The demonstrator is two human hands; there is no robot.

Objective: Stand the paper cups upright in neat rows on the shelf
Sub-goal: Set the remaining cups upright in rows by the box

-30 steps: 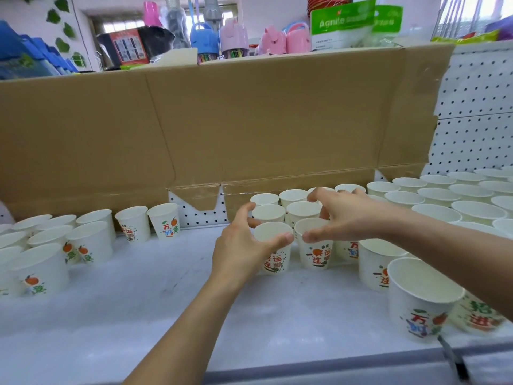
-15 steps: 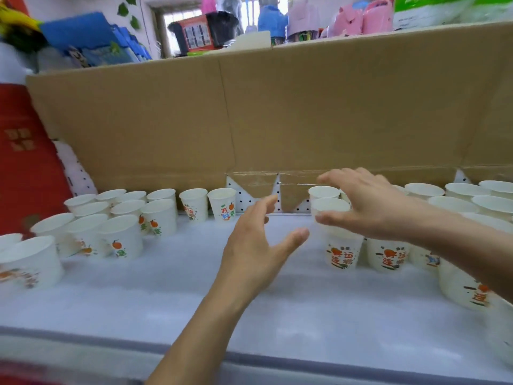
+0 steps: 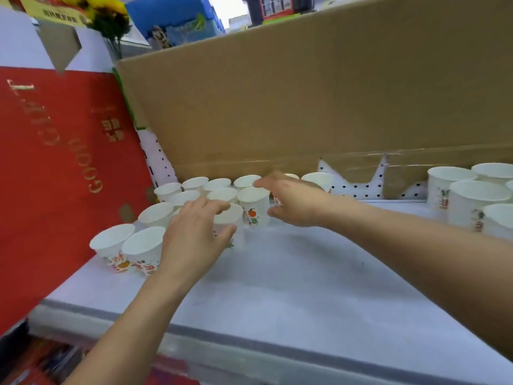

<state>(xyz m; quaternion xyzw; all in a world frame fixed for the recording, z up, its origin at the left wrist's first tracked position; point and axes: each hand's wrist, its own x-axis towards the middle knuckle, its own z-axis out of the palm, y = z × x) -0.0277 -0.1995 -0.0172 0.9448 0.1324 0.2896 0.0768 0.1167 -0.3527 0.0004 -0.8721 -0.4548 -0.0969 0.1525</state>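
White paper cups with orange-and-red print stand upright in a left cluster [image 3: 194, 190] at the back left of the white shelf [image 3: 305, 287]. My left hand [image 3: 194, 234] wraps one front cup [image 3: 231, 216], with the fingers on its rim and the thumb on its near side. My right hand [image 3: 291, 201] hovers with its fingers apart just right of an orange-printed cup [image 3: 254, 205]. The hand arches over a partly hidden cup [image 3: 278, 202] behind it. A second group of upright cups [image 3: 469, 198] stands at the far right.
A tall brown cardboard sheet [image 3: 305, 107] backs the shelf, with white pegboard [image 3: 358, 187] showing through its torn bottom edge. A red panel with gold lettering [image 3: 55, 176] leans at the left end. The shelf's grey front lip [image 3: 249, 340] runs across below my arms.
The view has swung left, away from the right-hand cups. Both hands have travelled left to the left cluster, where my left hand has closed round a front cup.
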